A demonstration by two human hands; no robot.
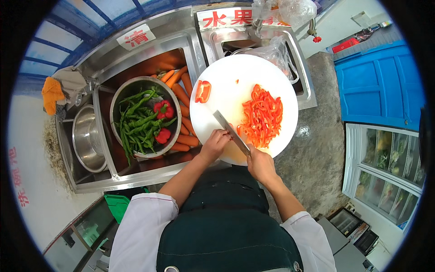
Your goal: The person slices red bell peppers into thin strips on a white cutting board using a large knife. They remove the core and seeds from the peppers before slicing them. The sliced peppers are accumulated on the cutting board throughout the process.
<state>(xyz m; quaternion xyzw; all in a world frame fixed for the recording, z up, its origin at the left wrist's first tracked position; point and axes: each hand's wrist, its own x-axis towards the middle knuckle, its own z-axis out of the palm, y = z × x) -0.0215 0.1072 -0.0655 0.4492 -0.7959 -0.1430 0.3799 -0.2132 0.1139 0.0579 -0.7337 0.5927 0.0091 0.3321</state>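
My right hand (pixel 261 164) grips the handle of a kitchen knife (pixel 231 132), its blade slanting over a round white cutting board (pixel 217 68). Beside the blade, the bent fingers of my left hand (pixel 216 144) press on a piece of red pepper, mostly hidden by the fingers and the knife. Sliced red pepper strips (pixel 263 117) lie in a heap to the right of the blade. A larger cut piece of red pepper (pixel 203 91) rests near the board's upper left edge.
Left of the board, a steel bowl (pixel 117 91) holds green chili peppers (pixel 139 124) and red bell peppers (pixel 164 109). It stands on carrots (pixel 181 91) in a steel sink (pixel 153 175). Another steel bowl (pixel 86 137) is farther left. A plastic bag (pixel 277 54) lies in the sink behind the board.
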